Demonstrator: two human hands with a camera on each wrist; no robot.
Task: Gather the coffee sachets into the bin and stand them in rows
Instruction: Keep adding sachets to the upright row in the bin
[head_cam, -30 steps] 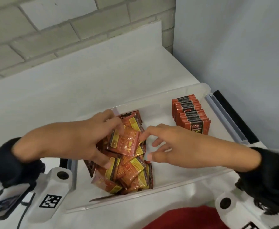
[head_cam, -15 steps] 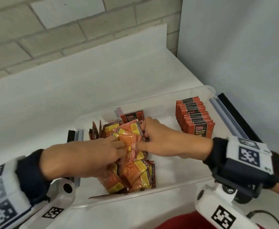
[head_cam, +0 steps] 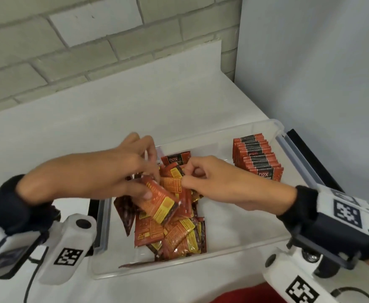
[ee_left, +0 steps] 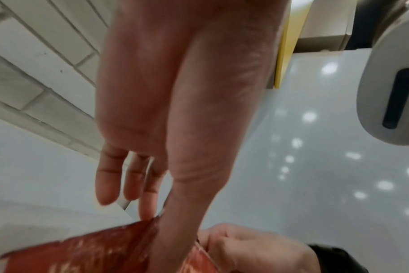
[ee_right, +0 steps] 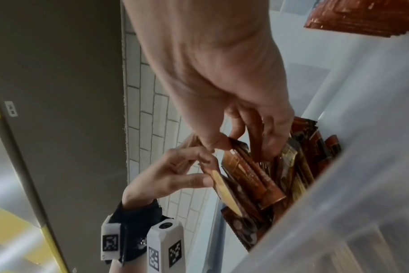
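A clear plastic bin (head_cam: 244, 252) sits on the white table. A loose heap of red-and-yellow coffee sachets (head_cam: 174, 235) lies in its left half. A neat row of standing sachets (head_cam: 256, 159) fills the far right corner. My left hand (head_cam: 135, 171) pinches a sachet (head_cam: 160, 203) by its top, thumb on its face, lifted over the heap; the same sachet (ee_left: 82, 253) shows blurred in the left wrist view. My right hand (head_cam: 201, 178) pinches the top edges of sachets (ee_right: 247, 170) standing in the heap, thumb and fingers curled on them.
A brick wall (head_cam: 70, 51) runs behind the table and a pale panel (head_cam: 310, 62) stands at the right. The bin's lid (head_cam: 297, 154) lies by its right side. Bare bin floor (head_cam: 240, 217) shows between heap and row. White table (head_cam: 113, 110) stretches beyond the bin.
The left hand has lifted a sachet up out of the heap, and the right hand has curled tighter onto sachet tops beside it. The camera has tilted slightly.
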